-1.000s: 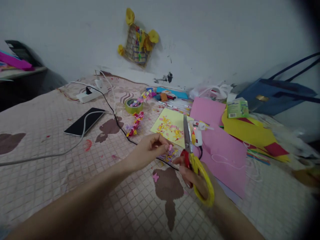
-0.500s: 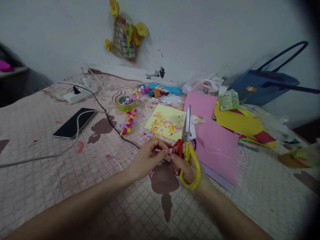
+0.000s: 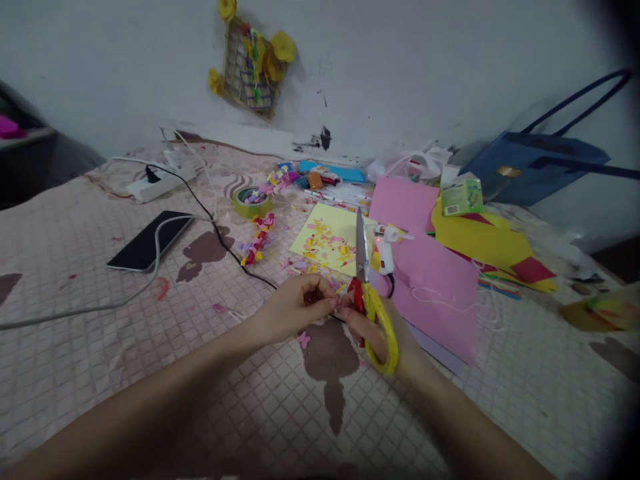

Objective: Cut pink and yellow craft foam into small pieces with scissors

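Observation:
My left hand (image 3: 295, 308) is closed in a pinch, thumb against forefinger, with its fingertips meeting those of my right hand. A small pink paper piece sits between the fingertips, now mostly hidden. Red-and-yellow-handled scissors (image 3: 389, 343) hang on my right hand (image 3: 367, 327), blades pointing up and away from me. The thumb and forefinger of that hand also reach the pinched piece. Below the fingers, a pink butterfly-shaped cutout (image 3: 303, 340) lies on the patterned tablecloth (image 3: 240, 413). Just beyond is a pale yellow sheet (image 3: 313, 227) strewn with small cutouts.
Right of the scissors, a white glue gun (image 3: 385, 250) rests on pink paper (image 3: 440, 287). Leftward are a tape roll (image 3: 253, 202), a strip of colourful cutouts (image 3: 259, 240), a black cable (image 3: 230, 252), a dark tablet (image 3: 150, 241) and a power strip (image 3: 160, 185). A blue bag (image 3: 540, 163) leans on the wall.
The scissor blades have swung left, uncovering the glue gun. The pink piece between my fingertips shows less than before. My left hand has hardly moved.

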`<state>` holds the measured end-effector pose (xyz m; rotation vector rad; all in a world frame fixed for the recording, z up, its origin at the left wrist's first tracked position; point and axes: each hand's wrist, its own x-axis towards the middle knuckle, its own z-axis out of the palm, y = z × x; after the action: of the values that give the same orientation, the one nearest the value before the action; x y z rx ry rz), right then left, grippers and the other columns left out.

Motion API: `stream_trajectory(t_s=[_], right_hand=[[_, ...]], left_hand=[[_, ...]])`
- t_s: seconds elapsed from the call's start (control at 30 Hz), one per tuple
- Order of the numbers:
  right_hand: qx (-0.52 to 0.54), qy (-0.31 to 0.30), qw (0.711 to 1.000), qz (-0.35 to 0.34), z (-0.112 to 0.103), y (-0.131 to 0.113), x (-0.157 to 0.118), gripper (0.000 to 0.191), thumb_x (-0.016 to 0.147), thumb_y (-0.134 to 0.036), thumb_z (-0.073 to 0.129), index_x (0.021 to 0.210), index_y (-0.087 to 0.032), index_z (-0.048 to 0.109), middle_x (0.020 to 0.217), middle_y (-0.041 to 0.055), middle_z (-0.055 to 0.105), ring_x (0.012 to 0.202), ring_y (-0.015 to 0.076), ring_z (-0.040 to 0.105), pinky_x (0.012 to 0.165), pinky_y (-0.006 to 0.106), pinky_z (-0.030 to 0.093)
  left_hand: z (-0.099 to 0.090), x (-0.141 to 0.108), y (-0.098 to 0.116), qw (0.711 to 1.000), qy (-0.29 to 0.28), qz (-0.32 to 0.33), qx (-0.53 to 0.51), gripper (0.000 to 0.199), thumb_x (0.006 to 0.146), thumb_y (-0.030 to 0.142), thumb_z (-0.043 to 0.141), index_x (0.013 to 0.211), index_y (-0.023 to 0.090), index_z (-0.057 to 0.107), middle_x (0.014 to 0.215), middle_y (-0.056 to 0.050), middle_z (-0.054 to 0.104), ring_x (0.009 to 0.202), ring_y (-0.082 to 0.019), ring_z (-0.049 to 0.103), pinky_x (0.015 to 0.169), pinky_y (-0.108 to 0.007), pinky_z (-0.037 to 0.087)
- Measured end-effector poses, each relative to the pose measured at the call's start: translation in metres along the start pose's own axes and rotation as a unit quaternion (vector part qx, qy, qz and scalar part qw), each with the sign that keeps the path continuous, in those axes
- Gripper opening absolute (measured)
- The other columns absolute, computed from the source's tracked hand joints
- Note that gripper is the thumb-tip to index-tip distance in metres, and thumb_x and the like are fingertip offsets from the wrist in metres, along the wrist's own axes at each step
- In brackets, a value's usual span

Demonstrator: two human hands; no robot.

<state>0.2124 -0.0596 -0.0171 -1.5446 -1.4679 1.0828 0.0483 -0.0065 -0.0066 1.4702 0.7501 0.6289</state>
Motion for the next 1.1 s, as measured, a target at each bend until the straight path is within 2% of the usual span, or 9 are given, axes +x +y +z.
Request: stream_trajectory(t_s=[0.13, 0.3, 0.4, 0.57, 0.77, 0.9, 1.1], right_hand=[[-0.009, -0.005, 1.000, -0.003, -0.002, -0.002, 0.000, 0.014, 0.078, -0.031, 0.054, 0.072, -0.019, 0.055, 0.046, -0.0068, 0.044, 0.040, 0.0089, 0.040, 0.042, 0.023, 0.031], [0.028, 0.015, 1.000, -0.001, -0.003, -0.007, -0.002, 0.021, 0.077, -0.039, 0.056, 0.070, -0.020, 0.052, 0.046, -0.0062, 0.043, 0.042, 0.0101, 0.040, 0.043, 0.024, 0.031], [0.059, -0.014, 0.998, -0.014, -0.002, -0.004, -0.004, 0.035, 0.083, -0.049, 0.050, 0.064, -0.021, 0.045, 0.044, -0.0057, 0.041, 0.041, 0.0100, 0.038, 0.043, 0.024, 0.030], [0.128, -0.064, 0.990, 0.011, 0.001, 0.013, -0.011, 0.044, 0.084, -0.063, 0.043, 0.071, -0.021, 0.043, 0.051, -0.0070, 0.037, 0.042, 0.0088, 0.034, 0.041, 0.023, 0.028], [0.063, -0.107, 0.992, -0.029, 0.004, 0.019, -0.016, 0.045, 0.087, -0.060, 0.041, 0.067, -0.020, 0.042, 0.052, -0.0056, 0.038, 0.045, 0.0085, 0.033, 0.043, 0.023, 0.025], [0.042, -0.099, 0.994, -0.023, 0.005, 0.009, -0.019, 0.041, 0.086, -0.060, 0.041, 0.073, -0.021, 0.041, 0.055, -0.0058, 0.037, 0.047, 0.0093, 0.033, 0.045, 0.024, 0.027], [0.036, -0.110, 0.993, -0.001, 0.007, 0.005, -0.020, 0.041, 0.087, -0.058, 0.040, 0.069, -0.022, 0.038, 0.054, -0.0060, 0.035, 0.045, 0.0088, 0.031, 0.043, 0.024, 0.026]], left_hand=[[-0.004, 0.000, 0.000, 1.000, -0.010, -0.013, 0.005, 0.014, 0.076, 0.027, 0.062, 0.076, 0.013, 0.056, 0.072, -0.001, 0.057, 0.064, -0.011, 0.052, 0.060, -0.023, 0.041], [-0.008, 0.001, 0.000, 0.999, -0.033, -0.025, -0.016, 0.015, 0.076, 0.026, 0.063, 0.074, 0.013, 0.056, 0.069, 0.000, 0.057, 0.061, -0.009, 0.052, 0.059, -0.022, 0.041], [-0.010, 0.002, 0.000, 0.999, 0.004, -0.020, -0.050, 0.019, 0.076, 0.030, 0.065, 0.075, 0.013, 0.057, 0.068, 0.000, 0.059, 0.061, -0.009, 0.053, 0.059, -0.022, 0.042], [-0.011, 0.003, 0.005, 0.989, 0.096, -0.001, -0.116, 0.021, 0.076, 0.032, 0.067, 0.075, 0.013, 0.058, 0.074, -0.002, 0.064, 0.068, -0.011, 0.059, 0.066, -0.024, 0.047], [-0.012, 0.002, 0.011, 0.973, 0.154, 0.028, -0.167, 0.015, 0.077, 0.027, 0.067, 0.080, 0.013, 0.061, 0.082, -0.004, 0.068, 0.077, -0.013, 0.063, 0.073, -0.025, 0.049], [-0.012, 0.002, 0.011, 0.965, 0.179, 0.050, -0.184, 0.013, 0.078, 0.025, 0.066, 0.078, 0.013, 0.061, 0.081, -0.002, 0.068, 0.074, -0.011, 0.063, 0.072, -0.023, 0.049], [-0.014, 0.002, 0.012, 0.961, 0.200, 0.058, -0.179, 0.013, 0.078, 0.025, 0.066, 0.078, 0.013, 0.061, 0.078, -0.002, 0.067, 0.072, -0.010, 0.063, 0.072, -0.024, 0.050]])
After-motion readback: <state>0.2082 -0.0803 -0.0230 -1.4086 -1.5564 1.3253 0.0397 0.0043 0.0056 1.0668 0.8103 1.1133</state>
